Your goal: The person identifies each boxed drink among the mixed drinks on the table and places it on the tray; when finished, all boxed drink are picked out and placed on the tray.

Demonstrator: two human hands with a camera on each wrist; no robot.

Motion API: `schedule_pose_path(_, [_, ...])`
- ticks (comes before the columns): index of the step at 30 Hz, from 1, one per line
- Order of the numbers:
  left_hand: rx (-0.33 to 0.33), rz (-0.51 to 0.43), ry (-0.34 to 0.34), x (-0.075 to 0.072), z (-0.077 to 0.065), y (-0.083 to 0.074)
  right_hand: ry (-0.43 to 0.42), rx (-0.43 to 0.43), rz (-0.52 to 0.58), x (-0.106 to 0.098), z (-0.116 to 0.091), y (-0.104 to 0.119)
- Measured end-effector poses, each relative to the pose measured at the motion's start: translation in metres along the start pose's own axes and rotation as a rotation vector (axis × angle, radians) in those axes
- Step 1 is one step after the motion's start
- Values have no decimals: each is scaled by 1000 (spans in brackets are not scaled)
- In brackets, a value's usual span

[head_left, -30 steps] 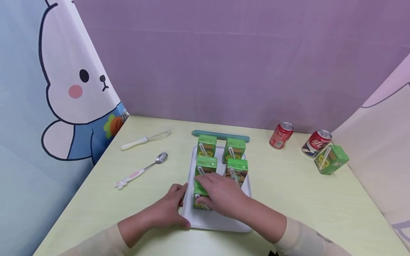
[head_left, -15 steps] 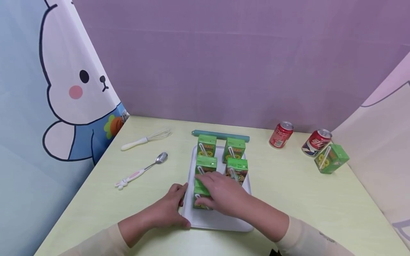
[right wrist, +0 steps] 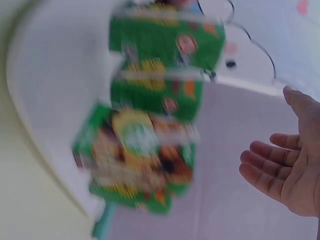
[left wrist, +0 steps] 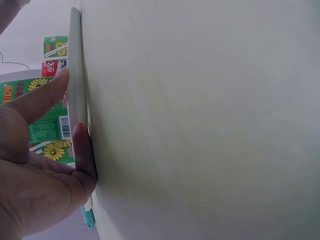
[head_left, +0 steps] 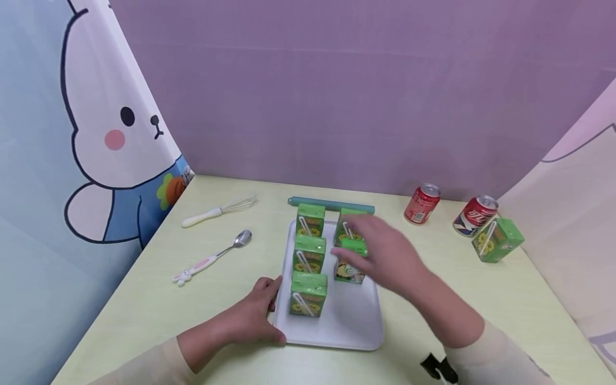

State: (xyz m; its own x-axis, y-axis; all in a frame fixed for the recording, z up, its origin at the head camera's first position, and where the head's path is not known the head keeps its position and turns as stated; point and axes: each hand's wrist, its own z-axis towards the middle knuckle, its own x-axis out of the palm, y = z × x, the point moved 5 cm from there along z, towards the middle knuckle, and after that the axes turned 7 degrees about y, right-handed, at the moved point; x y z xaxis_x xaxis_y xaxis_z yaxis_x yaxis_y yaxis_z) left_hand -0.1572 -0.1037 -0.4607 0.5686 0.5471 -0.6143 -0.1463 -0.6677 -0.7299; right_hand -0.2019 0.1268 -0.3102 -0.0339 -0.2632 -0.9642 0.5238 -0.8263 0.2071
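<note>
Several green drink cartons with straws stand on a white tray (head_left: 337,334). Its left row runs from a near carton (head_left: 309,297) through a middle carton (head_left: 309,255) to a far one (head_left: 310,220). My left hand (head_left: 252,315) holds the tray's left edge; in the left wrist view, its fingers (left wrist: 83,147) bend against the rim. Over the right row hovers my right hand (head_left: 385,254), partly covering the near right carton (head_left: 349,271) and the far right carton (head_left: 347,229). The right wrist view shows this hand (right wrist: 292,165) with extended fingers, holding nothing.
A whisk (head_left: 218,211) and a rabbit-handled spoon (head_left: 212,258) lie left of the tray. Behind it is a teal rod (head_left: 332,204). Two red cans (head_left: 422,203) and another green carton (head_left: 498,240) stand to the right. A black object (head_left: 439,369) shows by the right sleeve.
My right hand has left the near left carton and moved right and away from me over the right row. The near right carton has shifted slightly. My left hand stays at the tray edge.
</note>
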Motion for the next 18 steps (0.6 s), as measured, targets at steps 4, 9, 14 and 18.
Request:
schedule_pose_path(4, [0,-5,0,0,0,0,-66,85,19,-26,-2,-34])
schedule_pose_path(9, [0,3,-5,0,0,0,-140,170,23,-54,-7,-81])
schedule_pose_path(14, [3,-2,-12,0,-1,0,-176,285,49,-69,-15,-136])
schedule_pose_path(18, [5,0,-15,1,-1,0,-179,386,39,-74,-26,-181])
